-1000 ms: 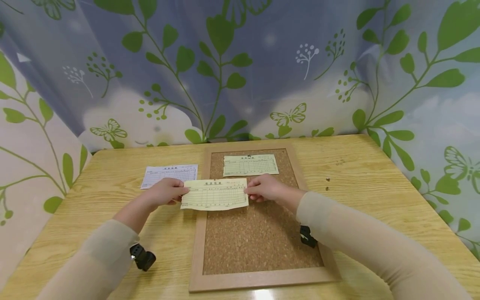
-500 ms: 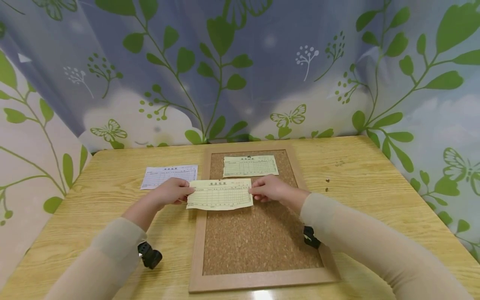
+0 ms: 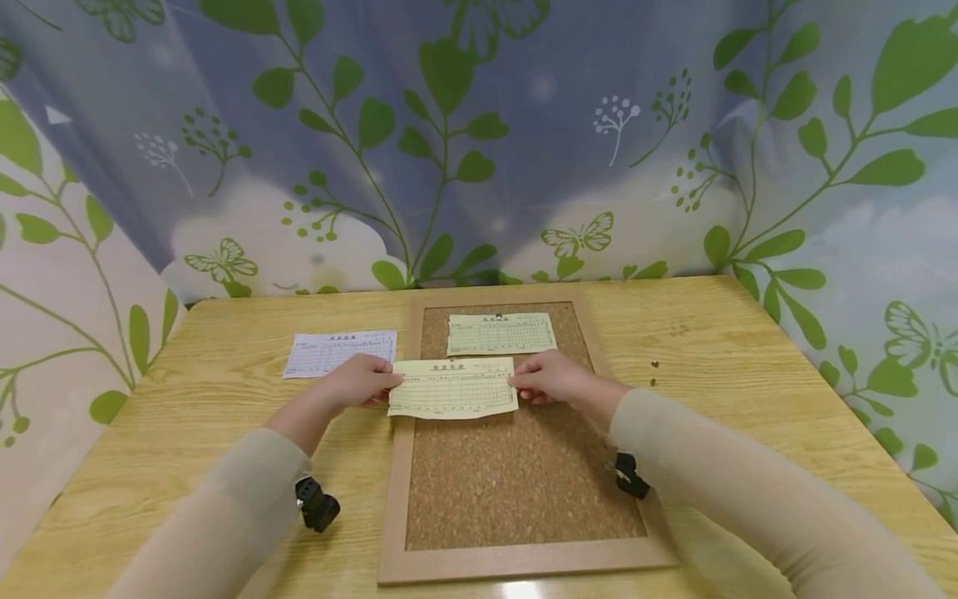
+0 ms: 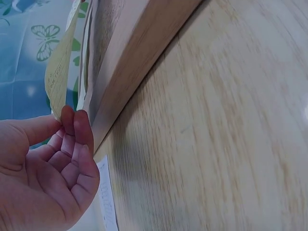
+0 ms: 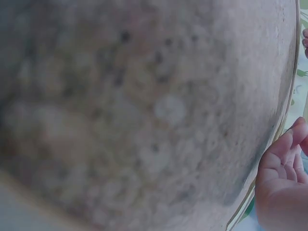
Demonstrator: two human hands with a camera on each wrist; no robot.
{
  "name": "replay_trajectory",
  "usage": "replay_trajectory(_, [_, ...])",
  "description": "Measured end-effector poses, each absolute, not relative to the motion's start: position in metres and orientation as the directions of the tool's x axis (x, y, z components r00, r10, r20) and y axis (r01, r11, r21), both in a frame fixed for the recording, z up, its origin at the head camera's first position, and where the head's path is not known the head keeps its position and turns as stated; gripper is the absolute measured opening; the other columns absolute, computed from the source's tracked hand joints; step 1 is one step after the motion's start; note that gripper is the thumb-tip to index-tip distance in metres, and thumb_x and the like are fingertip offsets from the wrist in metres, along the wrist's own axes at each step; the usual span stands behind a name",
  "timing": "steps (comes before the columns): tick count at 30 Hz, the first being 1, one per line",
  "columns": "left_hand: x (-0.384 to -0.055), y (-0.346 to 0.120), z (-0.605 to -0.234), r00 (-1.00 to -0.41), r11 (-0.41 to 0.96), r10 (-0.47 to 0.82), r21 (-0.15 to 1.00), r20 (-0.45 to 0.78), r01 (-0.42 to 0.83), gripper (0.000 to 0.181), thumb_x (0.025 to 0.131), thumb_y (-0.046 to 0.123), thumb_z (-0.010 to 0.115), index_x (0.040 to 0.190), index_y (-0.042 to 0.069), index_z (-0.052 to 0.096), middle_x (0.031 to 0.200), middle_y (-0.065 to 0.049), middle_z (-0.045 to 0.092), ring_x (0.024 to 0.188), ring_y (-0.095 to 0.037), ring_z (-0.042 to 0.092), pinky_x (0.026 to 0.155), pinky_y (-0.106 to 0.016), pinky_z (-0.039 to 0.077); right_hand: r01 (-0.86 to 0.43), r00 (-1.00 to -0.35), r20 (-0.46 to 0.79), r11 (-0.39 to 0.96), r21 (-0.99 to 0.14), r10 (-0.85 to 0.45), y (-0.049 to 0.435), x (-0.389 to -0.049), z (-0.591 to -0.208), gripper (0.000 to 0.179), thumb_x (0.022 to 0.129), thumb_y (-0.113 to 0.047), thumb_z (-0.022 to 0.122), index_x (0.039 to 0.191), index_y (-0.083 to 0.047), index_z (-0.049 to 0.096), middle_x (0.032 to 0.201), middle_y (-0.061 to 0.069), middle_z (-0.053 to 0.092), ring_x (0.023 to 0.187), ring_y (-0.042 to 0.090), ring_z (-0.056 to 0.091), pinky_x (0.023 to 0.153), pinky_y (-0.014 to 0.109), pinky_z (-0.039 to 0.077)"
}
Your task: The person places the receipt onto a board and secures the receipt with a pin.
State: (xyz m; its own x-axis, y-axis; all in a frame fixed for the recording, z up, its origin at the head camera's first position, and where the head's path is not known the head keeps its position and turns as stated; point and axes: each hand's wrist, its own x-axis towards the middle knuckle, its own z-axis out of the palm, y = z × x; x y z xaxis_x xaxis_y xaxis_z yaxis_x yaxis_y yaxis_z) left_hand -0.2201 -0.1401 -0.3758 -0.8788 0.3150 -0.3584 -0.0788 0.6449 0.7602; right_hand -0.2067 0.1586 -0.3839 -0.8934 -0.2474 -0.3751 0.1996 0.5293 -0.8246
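A person's left hand (image 3: 364,379) and right hand (image 3: 552,377) hold a pale yellow rectangular paper slip (image 3: 452,389) stretched between them, thumb and fingertips of each pinching one short edge. The slip, printed with a fine ruled table, is held above the upper part of a brown cork board with a light wooden frame (image 3: 524,491), its left end reaching across the frame's left rail.

The work seems to be at the lining-up stage: the sheet appears just below a second pale yellow printed slip (image 3: 501,335), fastened at its top edge by a small shiny pin (image 3: 499,316). The next move probably calls for sliding the sheet rightward, laying it flat, then freeing one hand for a fastener. Two tiny metallic pieces (image 3: 655,363), likely pins, lie right of the board on the yellowish wood-grained bench (image 3: 737,349). A white printed paper slip (image 3: 340,351) lies to the left, partly hidden by the left hand.

The cork is coarse and speckled, the frame smooth and straight-edged. The held paper looks thin; the left wrist view shows it bowing.
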Motion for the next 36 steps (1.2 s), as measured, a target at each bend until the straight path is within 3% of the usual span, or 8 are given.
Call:
replay_trajectory(7, [-0.223, -0.129, -0.377, -0.879, 0.651, 0.322, 0.757, -0.352, -0.064, 0.029, 0.096, 0.015, 0.053, 0.069, 0.005, 0.047, 0.071, -0.007, 0.053, 0.068, -0.017, 0.052, 0.059, -0.029, 0.043, 0.2, -0.903, -0.364, 0.524, -0.828, -0.23, 0.17, -0.208, -0.386, 0.019, 0.092, -0.014, 0.06, 0.1, 0.003, 0.066, 0.073, 0.002, 0.059, 0.065, 0.009, 0.054, 0.059, 0.024, 0.048])
replay_trajectory(14, [-0.226, -0.115, -0.38, -0.879, 0.651, 0.337, 0.758, -0.338, -0.042, 0.035, 0.096, 0.015, 0.053, 0.064, 0.007, 0.043, 0.067, -0.008, 0.056, 0.053, -0.014, 0.039, 0.055, -0.027, 0.037, 0.216, -0.902, -0.371, 0.513, -0.831, -0.221, 0.183, -0.208, -0.386, 0.022, 0.092, -0.012, 0.06, 0.104, 0.005, 0.064, 0.074, 0.001, 0.058, 0.066, 0.008, 0.054, 0.06, 0.023, 0.048])
replay_trajectory(23, [-0.229, -0.099, -0.377, -0.877, 0.665, 0.345, 0.746, -0.335, -0.023, 0.035, 0.095, 0.015, 0.055, 0.062, 0.008, 0.045, 0.065, -0.005, 0.055, 0.064, -0.014, 0.06, 0.052, -0.025, 0.035, 0.2, -0.906, -0.363, 0.54, -0.818, -0.215, 0.198, -0.209, -0.381, 0.021, 0.092, -0.012, 0.059, 0.103, 0.004, 0.064, 0.073, 0.0, 0.057, 0.066, 0.008, 0.053, 0.062, 0.025, 0.048])
replay_trajectory(36, [-0.228, -0.086, -0.381, -0.862, 0.621, 0.362, 0.781, -0.354, -0.06, 0.036, 0.095, 0.012, 0.055, 0.062, 0.008, 0.041, 0.065, -0.006, 0.054, 0.067, -0.016, 0.063, 0.049, -0.023, 0.032, 0.205, -0.899, -0.375, 0.54, -0.816, -0.227, 0.212, -0.207, -0.381, 0.023, 0.093, -0.013, 0.057, 0.106, 0.006, 0.063, 0.074, 0.002, 0.058, 0.066, 0.009, 0.052, 0.062, 0.025, 0.047])
